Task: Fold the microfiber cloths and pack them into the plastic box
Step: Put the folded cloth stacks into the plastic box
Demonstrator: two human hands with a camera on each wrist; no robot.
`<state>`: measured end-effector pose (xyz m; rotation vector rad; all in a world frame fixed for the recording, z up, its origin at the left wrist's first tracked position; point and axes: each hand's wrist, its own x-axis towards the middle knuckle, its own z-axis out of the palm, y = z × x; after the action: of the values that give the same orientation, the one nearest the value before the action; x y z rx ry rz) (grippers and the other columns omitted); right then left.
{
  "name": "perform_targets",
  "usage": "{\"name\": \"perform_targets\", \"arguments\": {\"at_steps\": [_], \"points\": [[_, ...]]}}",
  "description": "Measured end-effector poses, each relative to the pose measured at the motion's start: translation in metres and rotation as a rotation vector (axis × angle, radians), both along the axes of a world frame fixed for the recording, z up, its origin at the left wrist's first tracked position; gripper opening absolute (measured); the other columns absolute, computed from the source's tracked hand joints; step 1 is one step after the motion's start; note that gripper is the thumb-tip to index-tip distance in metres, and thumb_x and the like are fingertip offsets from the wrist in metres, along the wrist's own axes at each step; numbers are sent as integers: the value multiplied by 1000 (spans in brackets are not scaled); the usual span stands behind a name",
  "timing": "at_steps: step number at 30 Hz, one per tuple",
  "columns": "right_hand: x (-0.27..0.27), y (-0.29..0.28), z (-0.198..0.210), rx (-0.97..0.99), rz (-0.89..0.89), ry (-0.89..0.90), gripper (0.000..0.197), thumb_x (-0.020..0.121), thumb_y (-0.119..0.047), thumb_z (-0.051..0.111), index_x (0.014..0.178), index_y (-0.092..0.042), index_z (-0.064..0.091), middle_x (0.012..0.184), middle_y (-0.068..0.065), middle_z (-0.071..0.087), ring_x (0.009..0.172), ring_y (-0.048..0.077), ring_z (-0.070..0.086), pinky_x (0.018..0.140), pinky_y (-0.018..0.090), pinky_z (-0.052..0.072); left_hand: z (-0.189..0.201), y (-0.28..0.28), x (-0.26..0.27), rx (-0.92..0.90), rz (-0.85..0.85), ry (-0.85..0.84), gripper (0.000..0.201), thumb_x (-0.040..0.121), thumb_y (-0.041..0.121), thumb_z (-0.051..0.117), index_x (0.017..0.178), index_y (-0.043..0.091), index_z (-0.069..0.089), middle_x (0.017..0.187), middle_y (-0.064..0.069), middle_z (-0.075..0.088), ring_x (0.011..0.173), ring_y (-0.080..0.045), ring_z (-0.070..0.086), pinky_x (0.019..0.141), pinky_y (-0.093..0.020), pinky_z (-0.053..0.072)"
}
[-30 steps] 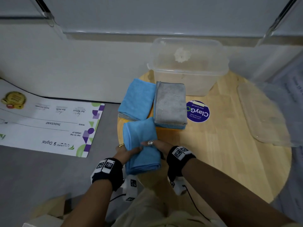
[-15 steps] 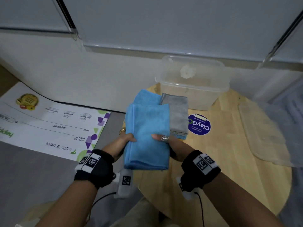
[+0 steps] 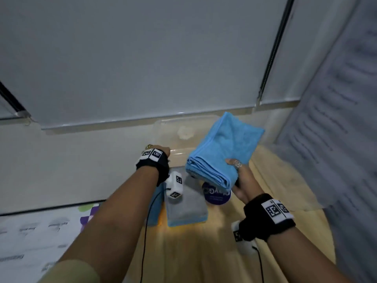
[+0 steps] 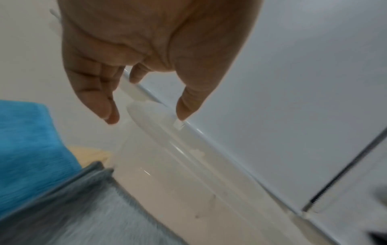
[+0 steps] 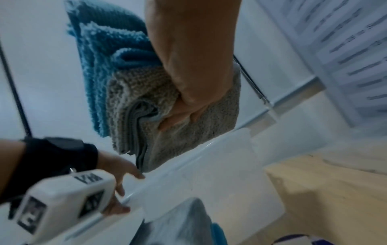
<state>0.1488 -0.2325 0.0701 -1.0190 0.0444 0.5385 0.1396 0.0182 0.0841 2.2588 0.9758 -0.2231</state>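
While the folded blue cloth (image 3: 222, 152) is held up in the air above the right end of the plastic box (image 3: 175, 129), the right hand (image 3: 240, 180) has its grip clamped on it, thumb on top and fingers curled under the grey underside seen in the right wrist view. That forearm reaches forward and upward, palm turned up. On the other side, the left hand (image 3: 161, 153) stretches out to the box's near left rim, fingers and thumb spread apart and loosely bent over the edge, closed on nothing. Below the arms, a folded grey cloth (image 3: 185, 205) lies on the round wooden desk (image 3: 204, 252) just beside another blue cloth (image 3: 156, 205), with a dark round sticker (image 3: 217, 196) to its right. Grey wall panels rise behind; a printed sheet (image 3: 30, 231) lies at the left.
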Motion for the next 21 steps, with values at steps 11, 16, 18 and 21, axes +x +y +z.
{"name": "perform_targets", "arguments": {"at_steps": [11, 16, 18, 21], "points": [[73, -42, -3, 6, -287, -83, 70, 68, -7, 66, 134, -7, 44, 128, 18, 58, 113, 36, 59, 92, 51, 50, -17, -1, 102, -105, -153, 78, 35, 94, 18, 51, 124, 0, 52, 90, -5, 58, 46, 0, 60, 57, -9, 48], [102, -65, -1, -35, -349, -77, 71, 66, -10, 69, 133, -4, 46, 128, 18, 58, 114, 35, 59, 90, 48, 52, -30, -65, 122, -218, -103, 35, 76, 87, 4, 52, 144, -10, 3, 43, -2, 62, 43, -12, 61, 48, -21, 53], [108, -74, -2, -42, -374, -78, 75, 64, -12, 71, 134, -4, 45, 129, 18, 58, 114, 35, 59, 86, 45, 54, -40, -85, 123, -195, -102, 11, 91, 86, 3, 52, 144, 2, -18, 89, -16, 70, 62, -25, 66, 57, -32, 58], [110, -86, -6, -56, -375, -70, 72, 66, -12, 69, 133, -3, 45, 128, 17, 59, 113, 34, 60, 86, 44, 55, -47, -94, 121, -135, -140, 33, 93, 87, 3, 53, 145, 7, -20, 117, -16, 59, 78, -31, 66, 65, -33, 59]]}}
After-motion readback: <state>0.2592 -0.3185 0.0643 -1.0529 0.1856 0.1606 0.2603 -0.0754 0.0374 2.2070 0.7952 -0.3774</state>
